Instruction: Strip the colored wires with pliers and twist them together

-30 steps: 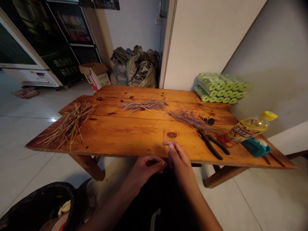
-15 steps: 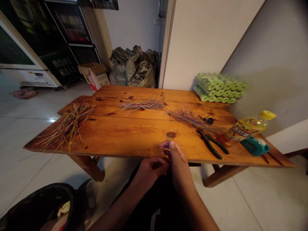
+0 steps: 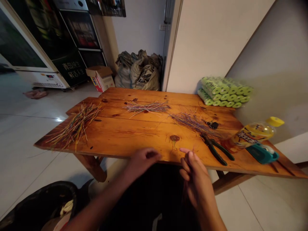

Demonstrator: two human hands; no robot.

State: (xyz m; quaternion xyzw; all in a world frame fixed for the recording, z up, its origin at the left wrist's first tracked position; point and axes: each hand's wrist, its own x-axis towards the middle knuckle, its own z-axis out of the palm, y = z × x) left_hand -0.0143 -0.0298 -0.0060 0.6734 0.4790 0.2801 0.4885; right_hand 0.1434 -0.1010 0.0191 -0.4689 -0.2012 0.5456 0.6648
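Note:
My right hand is closed at the table's front edge, with the index finger stretched out to the left. Thin purplish wires stick up faintly past its thumb, and more strands trail below the palm. To the left, my left hand is blurred, its thumb and fingers curled into a pinch; anything in it is too small to make out. A few short wires lie by a dark knot. Beyond are a bundle of purple wires, a pale bundle and a yellow-orange bundle.
Green-handled pliers, a drink bottle, a teal tape dispenser and a small black object are at the right. Green-wrapped rolls sit at the wooden table's back. A black bin stands lower left.
My hands have moved apart: the right one to the right with wires, the left one left and slightly up. Short wires now lie by the knot. The view has shifted a little.

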